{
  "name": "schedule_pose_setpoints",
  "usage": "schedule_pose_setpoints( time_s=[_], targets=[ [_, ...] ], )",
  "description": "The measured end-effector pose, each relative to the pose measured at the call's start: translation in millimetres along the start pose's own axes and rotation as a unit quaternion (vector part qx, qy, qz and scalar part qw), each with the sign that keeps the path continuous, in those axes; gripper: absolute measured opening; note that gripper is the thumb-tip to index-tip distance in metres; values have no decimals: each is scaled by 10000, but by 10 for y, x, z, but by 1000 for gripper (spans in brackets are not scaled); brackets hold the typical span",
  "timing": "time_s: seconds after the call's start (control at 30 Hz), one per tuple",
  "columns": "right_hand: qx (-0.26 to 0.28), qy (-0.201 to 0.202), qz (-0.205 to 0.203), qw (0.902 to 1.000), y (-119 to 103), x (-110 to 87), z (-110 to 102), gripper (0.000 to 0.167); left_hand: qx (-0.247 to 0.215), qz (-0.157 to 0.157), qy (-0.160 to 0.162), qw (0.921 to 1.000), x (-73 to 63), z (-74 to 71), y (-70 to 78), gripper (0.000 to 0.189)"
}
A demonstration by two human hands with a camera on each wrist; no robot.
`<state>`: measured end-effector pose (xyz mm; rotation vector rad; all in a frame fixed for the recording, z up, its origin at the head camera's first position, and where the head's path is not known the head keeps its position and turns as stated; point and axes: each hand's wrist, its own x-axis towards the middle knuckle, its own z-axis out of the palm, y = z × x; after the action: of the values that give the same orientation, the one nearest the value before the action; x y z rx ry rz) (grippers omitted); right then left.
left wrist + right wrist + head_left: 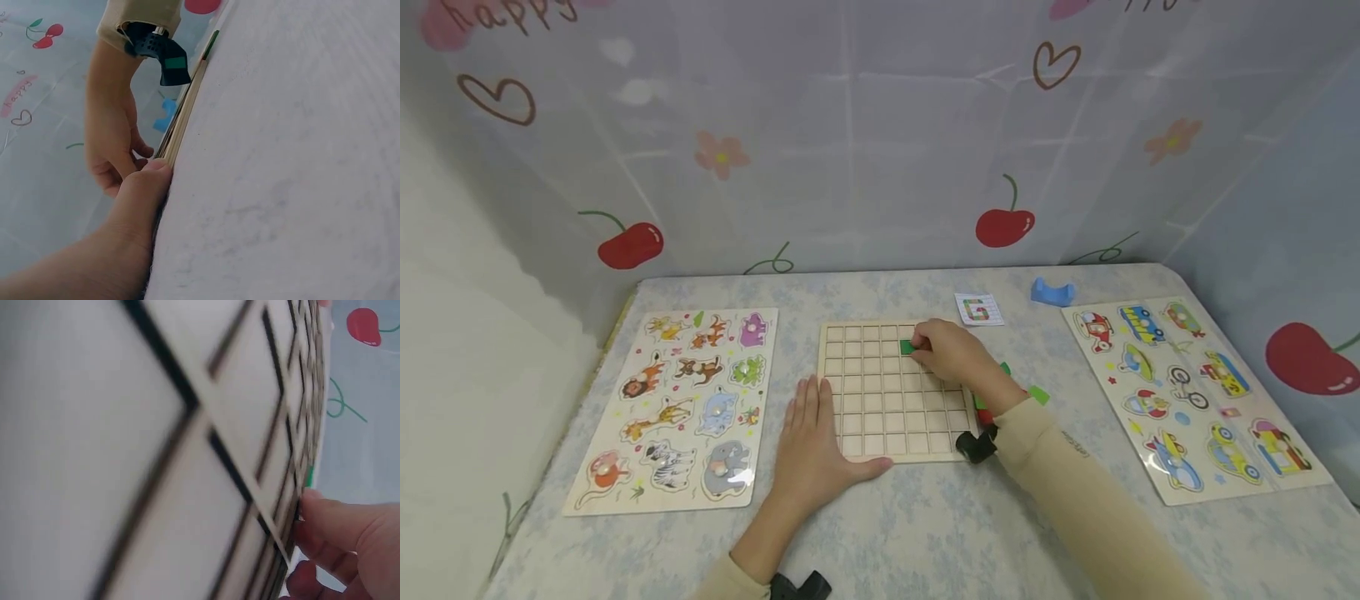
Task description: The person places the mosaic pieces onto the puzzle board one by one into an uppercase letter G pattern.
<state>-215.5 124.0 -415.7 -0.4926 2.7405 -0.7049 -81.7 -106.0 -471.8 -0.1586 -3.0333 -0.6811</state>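
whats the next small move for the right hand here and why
Probably press the green square tile flat into the wooden grid board: the right hand's fingertips are at the tile, whether it is fully seated cannot be told, and the left hand already braces the board's near left corner.

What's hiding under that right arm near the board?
Green pieces and something red peek out around the arm. The right hand hides part of the wooden board. I can't tell how many pieces are covered.
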Motion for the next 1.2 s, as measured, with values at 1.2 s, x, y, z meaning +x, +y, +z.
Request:
schedule_pose_setpoints(
  time_s=[1.2],
  targets=[
    [1005,231,25,9947,738,-596,-262,14,-39,-9,24,10000,-8,3,-12,147]
  ],
)
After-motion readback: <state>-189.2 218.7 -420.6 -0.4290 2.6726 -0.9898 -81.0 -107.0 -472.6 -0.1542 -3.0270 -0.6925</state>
